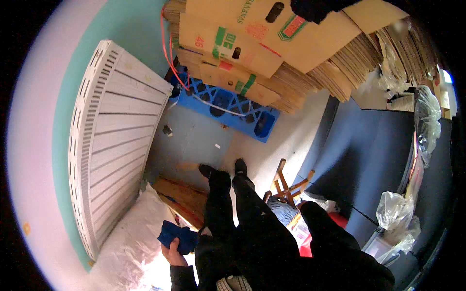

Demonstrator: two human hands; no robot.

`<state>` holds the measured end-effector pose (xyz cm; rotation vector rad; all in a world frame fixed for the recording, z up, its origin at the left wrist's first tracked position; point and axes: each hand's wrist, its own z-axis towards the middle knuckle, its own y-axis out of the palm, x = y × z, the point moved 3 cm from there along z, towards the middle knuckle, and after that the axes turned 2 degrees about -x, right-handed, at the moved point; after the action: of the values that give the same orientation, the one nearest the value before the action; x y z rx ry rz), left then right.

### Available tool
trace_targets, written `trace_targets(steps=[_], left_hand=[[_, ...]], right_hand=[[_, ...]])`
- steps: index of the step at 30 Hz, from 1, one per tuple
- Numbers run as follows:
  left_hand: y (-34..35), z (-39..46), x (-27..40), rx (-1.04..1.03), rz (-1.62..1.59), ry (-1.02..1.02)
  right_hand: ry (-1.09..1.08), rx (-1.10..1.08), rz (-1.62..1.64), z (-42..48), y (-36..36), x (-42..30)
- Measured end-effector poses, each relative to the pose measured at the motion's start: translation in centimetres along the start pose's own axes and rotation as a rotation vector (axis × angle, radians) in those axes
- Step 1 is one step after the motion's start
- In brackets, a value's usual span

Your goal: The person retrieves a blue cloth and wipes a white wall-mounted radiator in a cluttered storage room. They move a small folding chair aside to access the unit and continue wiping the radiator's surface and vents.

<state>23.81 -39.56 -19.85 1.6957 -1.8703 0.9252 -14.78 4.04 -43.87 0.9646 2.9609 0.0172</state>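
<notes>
At the lower left, my left hand grips a dark blue folded cloth, with the thumb on top. It is beside my left thigh, close to a large bag of clear plastic film. My right arm, in a black sleeve, reaches out to the right. Only a sliver of my right hand shows past the cuff, so its fingers are hidden. Near it are a small wooden folding frame, a grey-blue striped item and a red and white package.
A white radiator hangs on the left wall. Flattened banana cartons are stacked on a blue plastic pallet ahead. Dark blue panels line the right, with crumpled clear plastic along them. A brown board lies by my feet.
</notes>
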Motion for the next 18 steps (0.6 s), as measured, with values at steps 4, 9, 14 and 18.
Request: trace_targets(steps=[4, 9, 14, 18], left_hand=[[1.1, 5.7, 2.0, -0.077, 0.109, -0.049], [3.1, 10.8, 4.3, -0.02, 0.098, -0.077], [5.6, 15.5, 5.3, -0.036, 0.269, -0.024], [8.2, 17.8, 3.4, 0.08, 0.292, -0.05]], right_hand=[[-0.06, 0.01, 0.089, 1.6, 0.7, -2.4], [-0.188, 0.049, 0.118, 6.2, -2.2, -5.4], [-0.332, 0.107, 0.155, 12.9, -0.5, -7.4], [-0.443, 0.132, 0.113, 18.7, 0.3, -8.2]])
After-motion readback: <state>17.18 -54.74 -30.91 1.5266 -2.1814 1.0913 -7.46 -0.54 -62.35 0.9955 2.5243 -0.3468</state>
